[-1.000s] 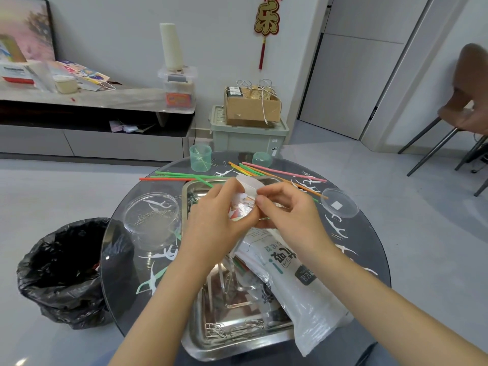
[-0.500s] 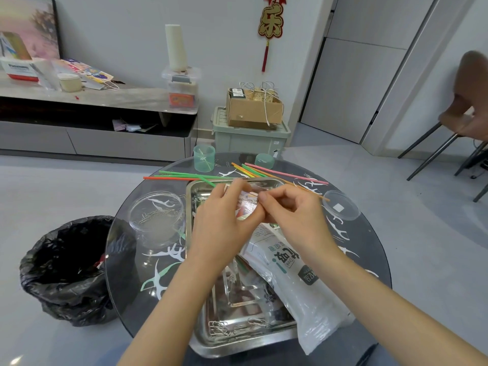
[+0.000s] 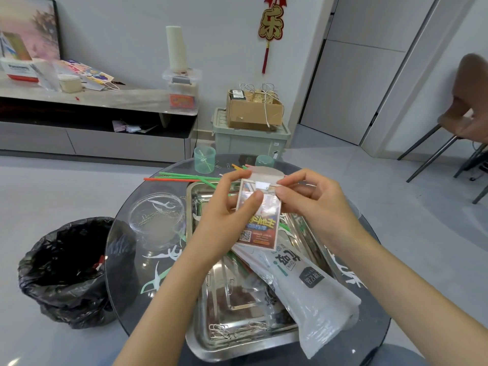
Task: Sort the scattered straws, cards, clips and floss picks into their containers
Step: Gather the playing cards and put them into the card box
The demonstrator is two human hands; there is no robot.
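**Two hands over the tray.** A rectangular stainless-steel tray [image 3: 200,336] lies on a round dark glass surface [image 3: 124,260].

- **Left hand:** The left hand [image 3: 224,215] holds a small printed cardboard card box [image 3: 260,220] in the air above the far half of the tray. Its grip is closed on the box, with the thumb across the printed front and the fingers behind.
- **Right hand:** The right hand [image 3: 314,204] pinches the top end of the card box between thumb and forefinger, where the rounded flap stands open. Its other fingers are loosely curled.
- **In the tray:** A translucent white plastic bag with dark lettering [image 3: 311,291] lies slantwise in the tray and hangs over its near right corner. A cluster of silver paper clips [image 3: 224,330] lies along the near edge.
- **Beyond the tray:** Thin green, red and orange plastic straws [image 3: 182,177] lie on the surface just beyond the far edge. Farther off stand a translucent green cup [image 3: 204,159] and a smaller green cup [image 3: 264,161].
- **Left of the tray:** A clear round plastic container [image 3: 158,220] stands here with clips showing through it. White and green floss picks [image 3: 155,280] lie scattered nearer the viewer.
- **On the floor:** A bin lined with a black bag [image 3: 66,270] stands well to the left of the tray.
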